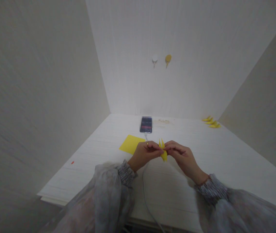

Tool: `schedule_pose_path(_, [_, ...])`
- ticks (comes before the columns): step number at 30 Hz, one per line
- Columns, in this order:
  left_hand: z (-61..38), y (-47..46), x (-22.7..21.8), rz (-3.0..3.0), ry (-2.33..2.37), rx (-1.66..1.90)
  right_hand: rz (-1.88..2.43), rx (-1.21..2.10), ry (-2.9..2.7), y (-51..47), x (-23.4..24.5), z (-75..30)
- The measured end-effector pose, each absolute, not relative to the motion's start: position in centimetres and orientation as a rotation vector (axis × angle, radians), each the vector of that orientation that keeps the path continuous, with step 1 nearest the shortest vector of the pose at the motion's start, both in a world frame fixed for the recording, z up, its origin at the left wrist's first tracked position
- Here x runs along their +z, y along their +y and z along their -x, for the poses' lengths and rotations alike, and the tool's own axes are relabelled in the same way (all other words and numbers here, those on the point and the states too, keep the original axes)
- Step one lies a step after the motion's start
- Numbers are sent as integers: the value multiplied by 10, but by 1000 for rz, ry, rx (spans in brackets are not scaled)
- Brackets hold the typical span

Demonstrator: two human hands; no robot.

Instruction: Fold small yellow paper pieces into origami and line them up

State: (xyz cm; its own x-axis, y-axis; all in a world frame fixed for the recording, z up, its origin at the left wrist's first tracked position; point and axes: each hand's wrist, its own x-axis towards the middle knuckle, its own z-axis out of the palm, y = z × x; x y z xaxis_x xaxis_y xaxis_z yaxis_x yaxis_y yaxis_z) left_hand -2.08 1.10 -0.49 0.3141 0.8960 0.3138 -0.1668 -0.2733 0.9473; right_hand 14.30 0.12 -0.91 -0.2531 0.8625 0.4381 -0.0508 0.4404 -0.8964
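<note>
Between my two hands is a small folded yellow paper (164, 156), with two narrow points sticking up and a wider part below. My left hand (149, 151) pinches it from the left between thumb and fingers. From the right, my right hand (180, 155) pinches the same folded paper. A flat sheet of yellow paper (131, 143) lies on the white table behind my left hand, which hides its near right corner. Several folded yellow paper pieces (210, 121) stand in a row at the far right of the table.
A phone (146, 124) lies near the back wall, with a white charging cable (144, 187) running toward the front edge of the table (99, 142). A small orange scrap (72, 162) lies at the left. Two hooks, one white (154, 60) and one yellow (168, 59), are on the wall.
</note>
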Motion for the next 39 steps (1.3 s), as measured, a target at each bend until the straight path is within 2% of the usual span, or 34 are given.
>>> schedule_pose_path(14, [20,15,-5,-1427,721,1217,849,1279,-1291,1,-6,-132])
schedule_pose_path(39, [20,17,-5,-1209,676,1036,818,1124,-1213,-8,-1,-122])
